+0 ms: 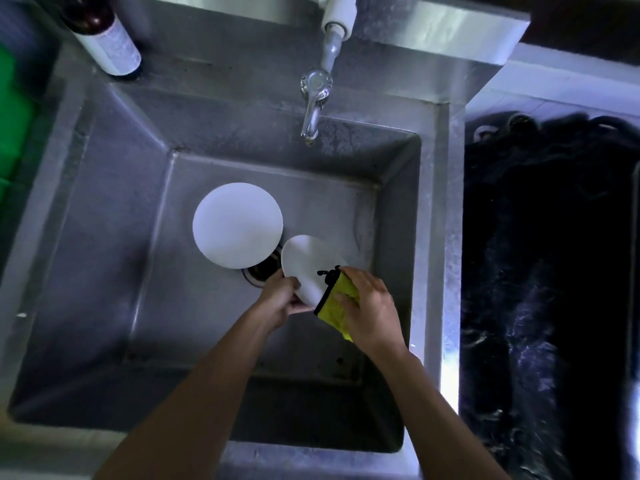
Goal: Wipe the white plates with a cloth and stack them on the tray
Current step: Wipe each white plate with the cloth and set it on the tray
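Left hand (281, 296) is gripping my tilted round white plate (306, 268), face angled up-left, while my right hand (369, 311) is pressing the clutched yellow cloth (337, 304) on it.

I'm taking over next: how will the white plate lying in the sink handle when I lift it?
The white plate looks rigid and smooth, probably slippery and breakable. It lies partly over the drain, so its edge may offer a grip.

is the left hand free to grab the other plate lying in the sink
Probably not yet: the left hand grips the tilted plate that the cloth wipes. The flat plate lies uncovered just beyond it.
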